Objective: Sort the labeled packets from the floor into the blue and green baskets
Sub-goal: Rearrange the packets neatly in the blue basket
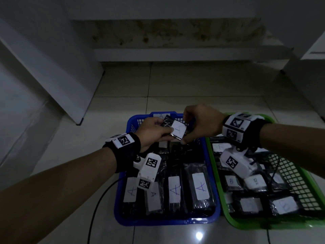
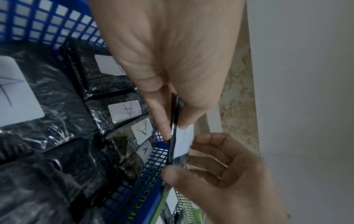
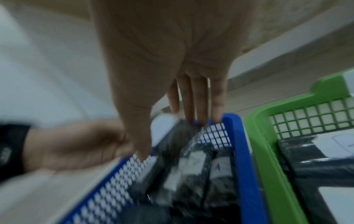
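Both hands hold one black packet with a white label over the far end of the blue basket. My left hand pinches its left side between thumb and fingers; in the left wrist view the packet is edge-on in that left-hand pinch. My right hand grips the packet's right side, thumb below and fingers above, and in the left wrist view it is seen from beneath. Several black packets labelled A lie in the blue basket. The green basket beside it holds packets labelled B.
The baskets stand side by side on a pale tiled floor. A black cable runs along the floor left of the blue basket. A white panel leans at the left, a low step crosses the back, and white furniture stands at the right.
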